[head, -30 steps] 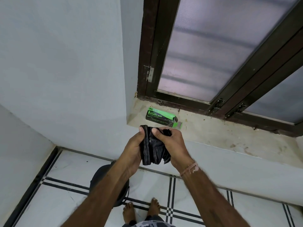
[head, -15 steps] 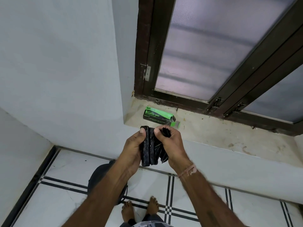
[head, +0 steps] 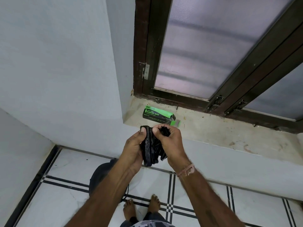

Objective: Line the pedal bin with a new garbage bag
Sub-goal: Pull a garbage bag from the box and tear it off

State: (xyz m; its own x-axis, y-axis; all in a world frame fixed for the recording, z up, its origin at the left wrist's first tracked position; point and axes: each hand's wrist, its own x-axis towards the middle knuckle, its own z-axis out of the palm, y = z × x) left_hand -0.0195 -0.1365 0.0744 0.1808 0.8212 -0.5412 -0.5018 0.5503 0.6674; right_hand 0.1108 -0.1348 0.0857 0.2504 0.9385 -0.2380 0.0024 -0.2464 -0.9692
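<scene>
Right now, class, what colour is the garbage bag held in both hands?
Black, glossy and crumpled: the garbage bag, seen best in the head view.

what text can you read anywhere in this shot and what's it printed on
"BECO": green top of the garbage bag box on the window sill.
"GARBAGE BAGS": dark side panel of the same box.
"BECO": again, smaller, low on that panel.
Other fine lines on the box: too small to read.
Folded black garbage bag: no text visible.

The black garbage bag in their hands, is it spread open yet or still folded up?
Still folded. The black garbage bag is a narrow crumpled bundle pinched between the left hand and right hand, with no mouth opened.
</scene>
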